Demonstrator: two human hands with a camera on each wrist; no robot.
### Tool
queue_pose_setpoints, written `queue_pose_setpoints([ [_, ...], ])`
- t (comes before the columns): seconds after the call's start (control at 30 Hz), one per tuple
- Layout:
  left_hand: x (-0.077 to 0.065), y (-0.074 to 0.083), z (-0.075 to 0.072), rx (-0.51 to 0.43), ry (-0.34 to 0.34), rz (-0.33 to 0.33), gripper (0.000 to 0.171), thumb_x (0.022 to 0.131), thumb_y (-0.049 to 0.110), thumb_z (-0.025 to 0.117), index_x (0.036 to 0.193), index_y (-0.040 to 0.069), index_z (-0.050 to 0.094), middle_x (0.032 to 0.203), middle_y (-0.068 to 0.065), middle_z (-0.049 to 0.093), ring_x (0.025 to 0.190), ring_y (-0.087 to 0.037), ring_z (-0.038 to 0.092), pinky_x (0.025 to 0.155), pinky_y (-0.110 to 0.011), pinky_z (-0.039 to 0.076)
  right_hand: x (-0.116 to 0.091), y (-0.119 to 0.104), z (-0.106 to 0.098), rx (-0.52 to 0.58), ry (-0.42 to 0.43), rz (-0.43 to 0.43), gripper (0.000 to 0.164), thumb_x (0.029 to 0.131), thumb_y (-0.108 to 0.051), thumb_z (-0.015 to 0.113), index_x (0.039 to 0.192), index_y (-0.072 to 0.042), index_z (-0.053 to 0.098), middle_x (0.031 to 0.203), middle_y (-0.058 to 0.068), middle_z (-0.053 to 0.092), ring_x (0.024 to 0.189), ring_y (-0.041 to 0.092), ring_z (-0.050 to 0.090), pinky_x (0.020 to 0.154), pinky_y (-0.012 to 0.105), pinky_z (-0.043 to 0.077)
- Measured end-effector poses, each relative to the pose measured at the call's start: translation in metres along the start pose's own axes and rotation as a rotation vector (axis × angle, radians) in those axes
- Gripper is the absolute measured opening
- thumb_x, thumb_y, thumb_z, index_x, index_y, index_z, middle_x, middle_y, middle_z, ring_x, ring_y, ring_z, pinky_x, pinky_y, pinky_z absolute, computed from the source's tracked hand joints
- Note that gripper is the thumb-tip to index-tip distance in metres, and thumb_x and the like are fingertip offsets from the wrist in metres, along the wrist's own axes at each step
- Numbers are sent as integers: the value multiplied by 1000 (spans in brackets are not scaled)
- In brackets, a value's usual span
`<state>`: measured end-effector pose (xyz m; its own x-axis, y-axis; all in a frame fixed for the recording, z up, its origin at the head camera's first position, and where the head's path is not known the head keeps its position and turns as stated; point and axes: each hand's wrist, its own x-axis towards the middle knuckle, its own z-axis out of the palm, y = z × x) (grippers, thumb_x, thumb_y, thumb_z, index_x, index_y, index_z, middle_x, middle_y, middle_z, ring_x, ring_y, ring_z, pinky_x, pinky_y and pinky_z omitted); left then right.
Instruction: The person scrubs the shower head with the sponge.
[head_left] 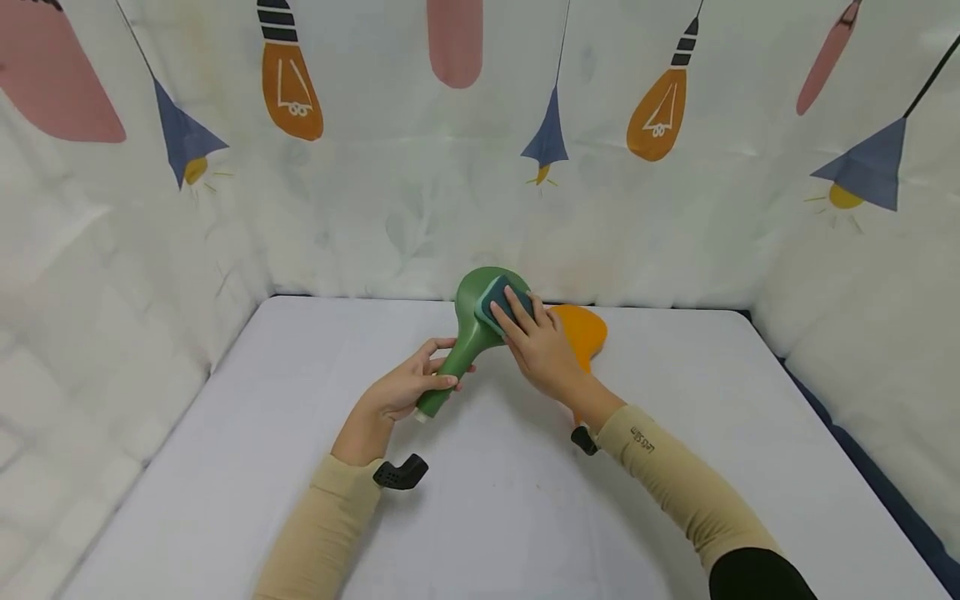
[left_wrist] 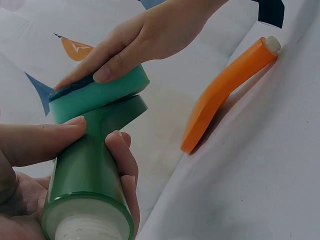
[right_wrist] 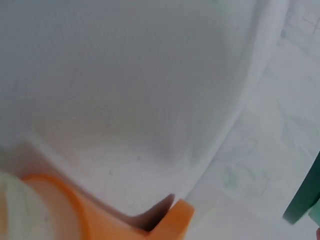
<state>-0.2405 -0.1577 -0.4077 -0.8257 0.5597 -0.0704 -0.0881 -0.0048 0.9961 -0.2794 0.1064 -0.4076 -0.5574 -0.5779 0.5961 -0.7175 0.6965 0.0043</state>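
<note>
My left hand (head_left: 412, 379) grips the handle of a green shower head (head_left: 480, 293), its round head tilted up and away. In the left wrist view the handle's white threaded end (left_wrist: 87, 227) points toward the camera, with thumb and fingers round the green part. A teal sponge (left_wrist: 100, 97) with a dark blue top layer lies against the shower head's face. Laid over the sponge with fairly straight fingers, my right hand (head_left: 536, 346) presses it there. The right wrist view catches only edges of the green head (right_wrist: 305, 192) and sponge (right_wrist: 315, 214).
An orange shower head (head_left: 585, 329) lies at the back of the white-covered table (head_left: 480, 508), partly behind my right hand and wrist. White cloth walls (head_left: 360, 208) printed with lamps and bulbs rise behind the table and at both sides.
</note>
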Motion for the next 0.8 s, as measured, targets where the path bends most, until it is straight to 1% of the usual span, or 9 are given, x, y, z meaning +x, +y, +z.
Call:
queue_pose_setpoints([
  [0.07,2,1,1,5,-9,8,63,103,-1,53,155,-1,18,145,-34,49,97,-20,60,84,-30,46,-1,-3,1,-14,38,-34,54,102,-13,63,153,-11,46,160,18,37,138,53,39,102,67,39],
  [0.17,3,2,2,14,-14,11,62,103,-1,53,155,0,19,144,-32,50,97,-21,60,84,-30,46,-1,-6,3,-45,63,-69,57,101,-14,64,154,-14,42,161,18,37,138,52,38,101,68,40],
  [0.27,3,2,4,6,-21,10,64,103,-3,52,156,-1,17,145,-35,48,96,-20,61,85,-30,47,-2,-7,3,-74,60,-84,59,101,-14,65,154,-16,38,161,17,35,139,52,37,100,68,41],
  [0.4,3,1,5,-8,-24,11,64,103,-2,51,156,-1,16,146,-37,45,95,-17,61,85,-30,46,1,-4,0,-82,44,-85,61,100,-10,66,154,-15,37,162,17,34,139,52,37,100,69,41],
  [0.53,3,2,7,6,-29,18,63,103,-2,52,155,-1,18,140,-30,54,94,-16,61,85,-30,46,3,3,-4,-17,45,-48,57,102,-10,62,154,-12,40,162,17,33,140,51,34,101,68,38],
  [0.63,2,4,8,29,-48,25,63,102,-3,53,155,-2,19,137,-23,59,94,-19,60,86,-31,46,3,12,-6,37,63,-2,53,103,-10,58,154,-9,42,162,18,34,140,51,34,99,65,37],
  [0.73,1,5,9,46,-68,31,62,103,-3,52,156,-2,20,136,-22,60,97,-22,59,87,-32,46,2,22,-7,65,77,43,52,104,-10,55,154,-5,43,163,18,33,139,52,35,98,63,36],
  [0.8,0,5,9,60,-78,35,62,103,-2,52,156,-2,20,136,-21,60,98,-22,58,87,-33,45,1,27,-8,85,79,72,52,104,-11,54,154,-4,43,163,19,33,140,52,34,100,63,35],
])
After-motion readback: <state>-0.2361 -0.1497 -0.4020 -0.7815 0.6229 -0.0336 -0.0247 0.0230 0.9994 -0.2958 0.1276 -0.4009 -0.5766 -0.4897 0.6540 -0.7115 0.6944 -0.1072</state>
